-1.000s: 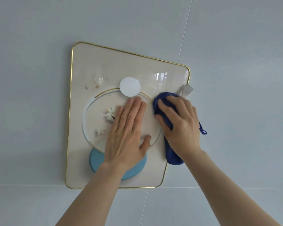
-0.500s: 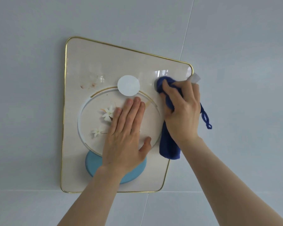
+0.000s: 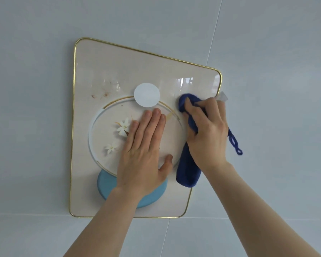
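Right hand [image 3: 208,130], fingers curled round blue cloth [image 3: 188,173], has swept up to upper right corner of panel [image 3: 104,67]. Left hand [image 3: 143,151] flat, fingers straight, steadying panel centre. Brown stains [image 3: 100,94] upper left unwiped, likely next.

The pale grey tiled wall [image 3: 44,89] carries a gold-rimmed decorative panel [image 3: 119,67], with a clear tab [image 3: 223,96] at its right edge.

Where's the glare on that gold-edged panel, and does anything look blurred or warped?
In the head view, bright reflections sit on the glossy panel, at its upper right, just above the blue cloth. The light is soft and even, with hardly any shadow. The wide, slanted view skews the panel into a trapezoid. The left hand and right hand look sharp.
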A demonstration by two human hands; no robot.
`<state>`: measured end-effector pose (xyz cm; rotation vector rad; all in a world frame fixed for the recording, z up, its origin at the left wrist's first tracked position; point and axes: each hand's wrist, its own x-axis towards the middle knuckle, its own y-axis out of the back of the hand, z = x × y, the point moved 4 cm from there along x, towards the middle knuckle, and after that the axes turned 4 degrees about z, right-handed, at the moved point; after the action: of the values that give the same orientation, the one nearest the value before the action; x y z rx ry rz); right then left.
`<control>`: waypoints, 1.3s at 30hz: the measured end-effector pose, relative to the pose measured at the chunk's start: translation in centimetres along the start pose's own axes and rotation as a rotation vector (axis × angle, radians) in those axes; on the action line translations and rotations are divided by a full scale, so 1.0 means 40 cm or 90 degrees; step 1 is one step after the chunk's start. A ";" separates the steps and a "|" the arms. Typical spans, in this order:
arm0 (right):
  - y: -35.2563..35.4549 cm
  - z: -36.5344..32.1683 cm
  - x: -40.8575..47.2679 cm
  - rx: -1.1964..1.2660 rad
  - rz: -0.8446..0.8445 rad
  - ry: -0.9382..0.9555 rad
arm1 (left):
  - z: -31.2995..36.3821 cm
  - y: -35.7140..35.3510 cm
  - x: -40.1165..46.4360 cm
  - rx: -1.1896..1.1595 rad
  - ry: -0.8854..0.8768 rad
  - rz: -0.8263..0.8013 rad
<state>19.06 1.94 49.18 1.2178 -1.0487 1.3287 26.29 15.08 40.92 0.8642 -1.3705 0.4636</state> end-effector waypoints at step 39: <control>-0.133 -0.298 0.091 0.068 -0.095 0.155 | -0.294 0.115 -0.030 -0.140 0.241 0.051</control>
<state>23.01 14.74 51.29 1.1553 -0.7084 1.3894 30.35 27.11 41.29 0.5107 -1.0837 0.4988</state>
